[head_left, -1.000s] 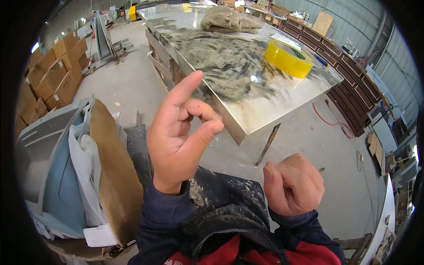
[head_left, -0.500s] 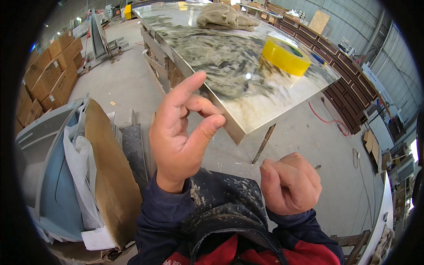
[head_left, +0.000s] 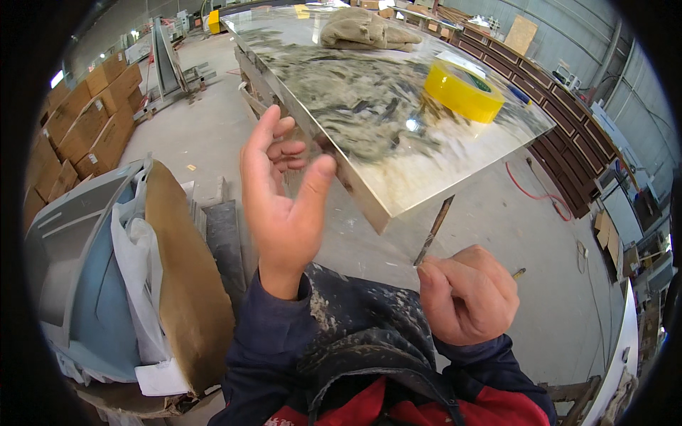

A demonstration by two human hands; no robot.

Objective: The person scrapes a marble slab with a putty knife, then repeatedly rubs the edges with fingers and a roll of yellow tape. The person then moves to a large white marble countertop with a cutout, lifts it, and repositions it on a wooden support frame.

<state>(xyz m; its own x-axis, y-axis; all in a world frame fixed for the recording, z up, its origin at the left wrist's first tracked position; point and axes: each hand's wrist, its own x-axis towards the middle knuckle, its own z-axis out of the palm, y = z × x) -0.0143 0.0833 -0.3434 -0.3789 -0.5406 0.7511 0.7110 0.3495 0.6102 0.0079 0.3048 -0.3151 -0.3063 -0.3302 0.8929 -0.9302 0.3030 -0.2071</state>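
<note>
My left hand (head_left: 285, 206) is raised beside the near left edge of a glossy marble-patterned slab (head_left: 433, 174), fingers apart and nothing seen in them. Closed in a pinch, my right hand (head_left: 470, 297) hangs below the slab's near corner. A faint, see-through sliver may show at its fingertips, too small to make out. On the slab lies a roll of yellow tape (head_left: 465, 91), well beyond both hands. Farther back rests a crumpled brown cloth bundle (head_left: 366, 30).
Cardboard boxes (head_left: 99, 117) are stacked at far left. Nearer on the left stand a grey-blue moulded piece (head_left: 89, 277) and a sheet of cardboard (head_left: 188, 277). A long dark-brown panelled cabinet (head_left: 540, 92) runs along the right, and a red hose (head_left: 543, 195) lies on the floor.
My left thumb and fingers have spread apart, and that hand has drawn slightly away from the slab's corner. My right hand keeps its pinch in nearly the same place.
</note>
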